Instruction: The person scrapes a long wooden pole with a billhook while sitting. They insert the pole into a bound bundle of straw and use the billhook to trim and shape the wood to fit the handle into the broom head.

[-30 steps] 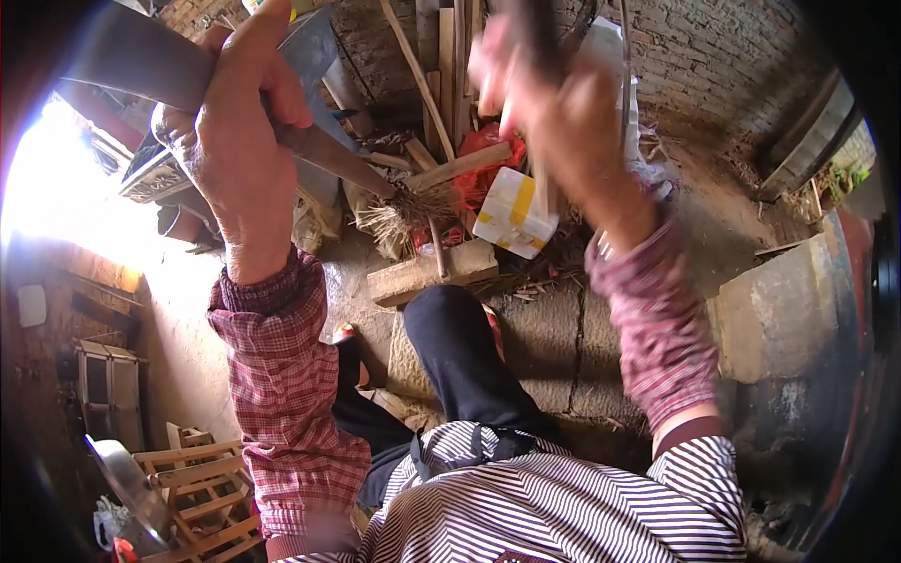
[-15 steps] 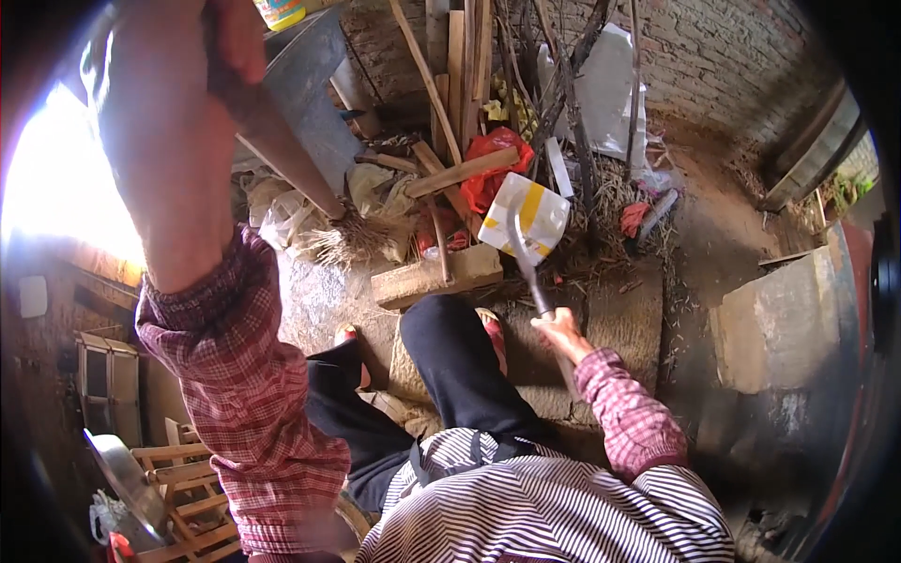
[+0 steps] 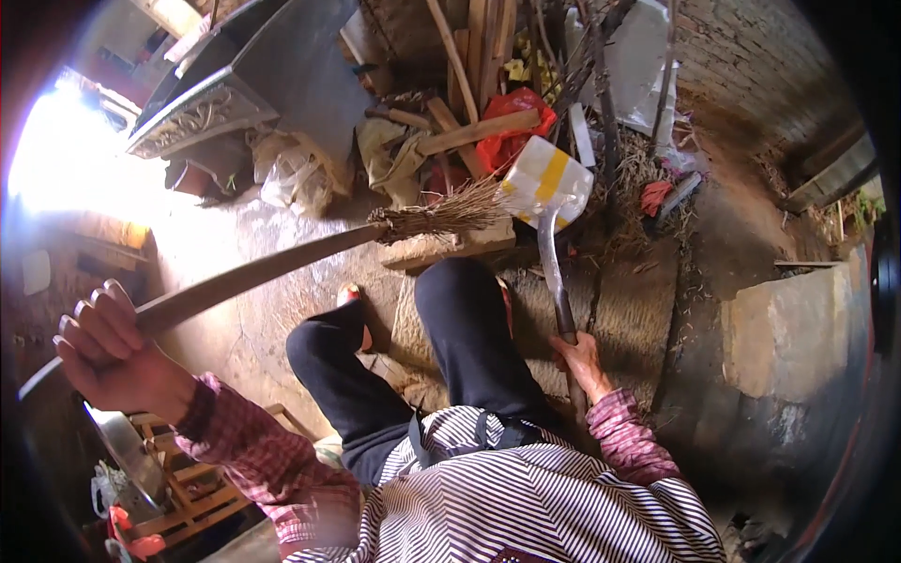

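Observation:
At the left, my left hand (image 3: pixel 99 352) is wrapped round the wooden handle of a twig broom (image 3: pixel 263 267). The broom slants across in front of my knees, its bristles (image 3: pixel 441 214) fanning out toward the right. My right hand (image 3: pixel 582 364) grips the dark handle of a tool with a curved metal blade, like a sickle (image 3: pixel 551 258). Its blade points away from me, and its tip overlaps a white box-like piece with a yellow stripe (image 3: pixel 554 169); whether they touch I cannot tell. Beside the bristles lies a pale block (image 3: pixel 450 247).
Planks (image 3: pixel 483 131), branches (image 3: pixel 605 94) and a red plastic bag (image 3: pixel 511 122) are heaped against the brick wall (image 3: pixel 751 56). A grey metal-like bin (image 3: pixel 282 84) stands far left. Wooden slatted furniture (image 3: pixel 197 488) is at lower left, a flat board (image 3: pixel 793 328) at right.
My left hand has come down and left from the upper left, swinging the bristles to the right, near the white piece. My right hand keeps its grip and has shifted slightly nearer. The view has shifted.

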`<action>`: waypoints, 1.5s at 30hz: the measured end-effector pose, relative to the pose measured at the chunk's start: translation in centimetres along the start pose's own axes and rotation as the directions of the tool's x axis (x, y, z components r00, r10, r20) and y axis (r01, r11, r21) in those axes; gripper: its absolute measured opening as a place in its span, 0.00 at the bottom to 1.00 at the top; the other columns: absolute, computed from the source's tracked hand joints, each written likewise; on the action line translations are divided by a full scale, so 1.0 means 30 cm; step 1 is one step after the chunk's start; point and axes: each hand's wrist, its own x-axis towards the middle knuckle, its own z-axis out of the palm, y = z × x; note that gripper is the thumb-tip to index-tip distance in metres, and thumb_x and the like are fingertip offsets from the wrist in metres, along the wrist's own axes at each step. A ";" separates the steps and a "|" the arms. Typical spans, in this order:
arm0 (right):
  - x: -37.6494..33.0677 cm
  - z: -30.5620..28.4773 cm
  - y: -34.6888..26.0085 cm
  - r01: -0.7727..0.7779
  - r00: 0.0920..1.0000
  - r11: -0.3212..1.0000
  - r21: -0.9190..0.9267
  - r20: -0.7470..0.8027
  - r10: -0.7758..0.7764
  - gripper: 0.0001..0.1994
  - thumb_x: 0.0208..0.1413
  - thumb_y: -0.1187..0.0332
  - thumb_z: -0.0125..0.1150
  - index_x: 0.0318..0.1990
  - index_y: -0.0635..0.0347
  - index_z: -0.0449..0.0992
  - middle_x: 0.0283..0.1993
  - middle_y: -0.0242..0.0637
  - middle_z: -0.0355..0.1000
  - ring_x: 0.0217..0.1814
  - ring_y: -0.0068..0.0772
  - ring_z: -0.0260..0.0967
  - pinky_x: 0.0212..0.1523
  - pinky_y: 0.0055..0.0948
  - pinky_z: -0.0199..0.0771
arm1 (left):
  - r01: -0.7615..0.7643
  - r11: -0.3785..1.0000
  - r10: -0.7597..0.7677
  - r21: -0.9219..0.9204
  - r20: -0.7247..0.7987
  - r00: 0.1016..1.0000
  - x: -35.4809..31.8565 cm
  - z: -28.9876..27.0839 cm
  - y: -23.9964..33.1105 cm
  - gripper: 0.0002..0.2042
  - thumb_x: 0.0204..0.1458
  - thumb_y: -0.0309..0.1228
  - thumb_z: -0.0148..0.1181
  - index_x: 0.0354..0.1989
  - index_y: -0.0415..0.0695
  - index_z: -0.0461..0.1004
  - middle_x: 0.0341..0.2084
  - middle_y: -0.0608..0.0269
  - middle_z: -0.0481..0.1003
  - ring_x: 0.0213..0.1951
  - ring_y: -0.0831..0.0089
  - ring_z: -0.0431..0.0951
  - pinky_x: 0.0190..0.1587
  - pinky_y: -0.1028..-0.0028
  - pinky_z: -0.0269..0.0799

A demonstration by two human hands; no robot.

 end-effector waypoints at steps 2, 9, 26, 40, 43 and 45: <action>-0.021 0.030 -0.014 -0.089 0.996 0.995 -0.038 -0.013 0.088 0.14 0.53 0.60 0.66 0.35 0.64 0.74 0.26 0.35 0.72 0.23 0.24 0.68 0.23 0.25 0.69 | 0.032 0.998 -0.029 -0.046 0.084 0.996 -0.097 -0.165 0.003 0.18 0.60 0.33 0.45 0.16 0.51 0.52 0.12 0.70 0.48 0.19 0.75 0.50 0.31 0.70 0.50; 0.179 -0.028 0.581 0.350 0.924 0.813 -0.465 0.032 -0.380 0.13 0.55 0.62 0.65 0.28 0.63 0.74 0.18 0.34 0.70 0.14 0.24 0.65 0.16 0.25 0.63 | 0.090 0.994 -0.070 0.064 -0.264 0.962 -0.372 -0.489 0.098 0.22 0.60 0.46 0.50 0.17 0.51 0.53 0.12 0.69 0.50 0.17 0.76 0.52 0.31 0.72 0.50; 0.127 0.065 0.404 -0.314 0.941 0.949 -0.017 0.131 0.313 0.17 0.57 0.59 0.55 0.44 0.64 0.78 0.40 0.45 0.78 0.39 0.39 0.75 0.40 0.38 0.72 | 0.195 0.980 -0.170 -0.036 -0.655 0.736 -0.737 -0.803 0.132 0.23 0.49 0.43 0.69 0.20 0.50 0.57 0.12 0.73 0.56 0.16 0.81 0.56 0.28 0.79 0.54; 0.124 0.097 0.385 -0.468 0.873 0.882 0.055 0.183 0.452 0.17 0.59 0.59 0.54 0.46 0.64 0.77 0.42 0.40 0.77 0.39 0.34 0.73 0.40 0.35 0.72 | 0.261 0.959 -0.257 -0.111 -0.733 0.630 -0.778 -0.794 0.030 0.23 0.52 0.44 0.66 0.20 0.50 0.56 0.16 0.71 0.54 0.19 0.79 0.54 0.29 0.77 0.53; 0.129 0.105 0.355 -0.468 0.872 0.881 0.070 0.198 0.447 0.17 0.60 0.58 0.54 0.47 0.64 0.76 0.42 0.39 0.76 0.40 0.32 0.73 0.40 0.34 0.73 | 0.238 0.942 -0.333 -0.235 -0.736 0.590 -0.805 -0.783 0.004 0.20 0.51 0.36 0.67 0.22 0.48 0.57 0.17 0.68 0.55 0.20 0.75 0.56 0.33 0.73 0.52; 0.125 0.107 0.342 -0.470 0.870 0.879 0.080 0.209 0.446 0.17 0.60 0.58 0.54 0.47 0.64 0.76 0.42 0.38 0.76 0.40 0.32 0.73 0.40 0.34 0.73 | 0.228 0.939 -0.343 -0.258 -0.758 0.555 -0.815 -0.794 0.000 0.19 0.51 0.35 0.65 0.21 0.47 0.58 0.17 0.68 0.55 0.20 0.74 0.55 0.34 0.71 0.52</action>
